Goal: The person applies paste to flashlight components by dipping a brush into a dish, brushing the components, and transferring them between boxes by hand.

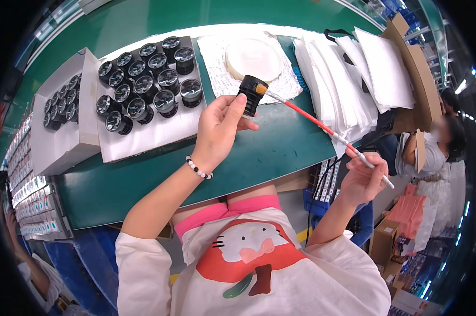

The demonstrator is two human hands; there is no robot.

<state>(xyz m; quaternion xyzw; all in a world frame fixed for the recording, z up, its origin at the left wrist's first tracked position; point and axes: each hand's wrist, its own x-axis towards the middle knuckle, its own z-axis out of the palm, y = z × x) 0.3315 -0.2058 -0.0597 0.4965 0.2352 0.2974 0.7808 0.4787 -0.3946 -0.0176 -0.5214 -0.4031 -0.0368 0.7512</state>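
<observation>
My left hand (221, 124) is closed around a black cylindrical part (247, 107) that looks like a lens barrel, held tilted above the green table. In my right hand (365, 176) is a paintbrush (313, 120) with a red and white handle, gripped near its rear end. The brush's tan bristles touch the upper end of the black part, or lie right in front of it; I cannot tell which. Left of my left hand, a white tray (159, 138) holds several upright black cylinders (165, 100) with shiny glass tops.
A deeper white box (64, 150) with more black cylinders stands at the left. Behind my hands a round whitish pad (254, 58) lies on a printed cloth (211, 52). White sheets (333, 89) and a cardboard box (425, 79) are at the right. A person (406, 152) sits at far right.
</observation>
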